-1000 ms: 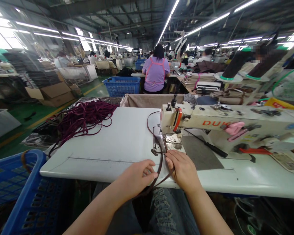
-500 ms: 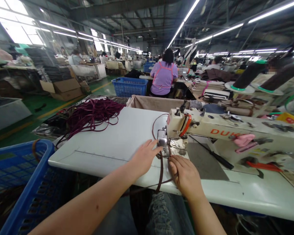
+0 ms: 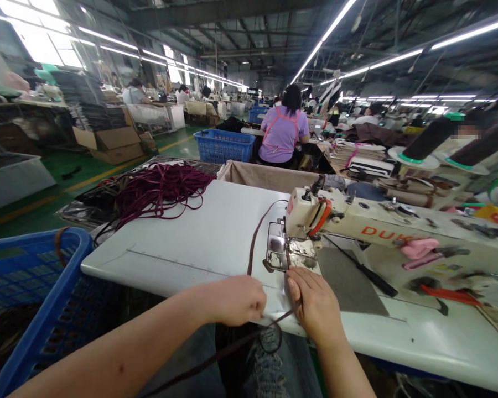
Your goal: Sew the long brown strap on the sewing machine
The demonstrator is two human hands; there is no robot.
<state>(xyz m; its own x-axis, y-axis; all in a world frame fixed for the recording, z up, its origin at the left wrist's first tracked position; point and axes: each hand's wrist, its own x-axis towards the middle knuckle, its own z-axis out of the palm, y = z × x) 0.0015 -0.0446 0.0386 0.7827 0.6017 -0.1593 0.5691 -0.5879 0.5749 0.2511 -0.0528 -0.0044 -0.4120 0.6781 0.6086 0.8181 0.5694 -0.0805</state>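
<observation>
A cream sewing machine point(image 3: 357, 221) stands on a white table point(image 3: 199, 237). A thin dark brown strap point(image 3: 255, 235) runs from behind the needle plate point(image 3: 288, 251) toward me, then loops off the table's front edge. My left hand point(image 3: 232, 298) is closed around the strap at that edge. Just in front of the presser foot, my right hand point(image 3: 315, 304) presses its fingers on the strap where it feeds under the foot.
A heap of maroon straps point(image 3: 161, 188) lies at the table's far left. A blue basket point(image 3: 29, 298) stands at my left. Black scissors point(image 3: 365, 273) lie right of the needle. A person in a purple top point(image 3: 284, 132) sits ahead beside another blue basket point(image 3: 224, 145).
My left hand, stretched out toward the needle plate half a second ago, has drawn back to the table's front edge and closed on the strap, pulling it out straight. My right hand stays put.
</observation>
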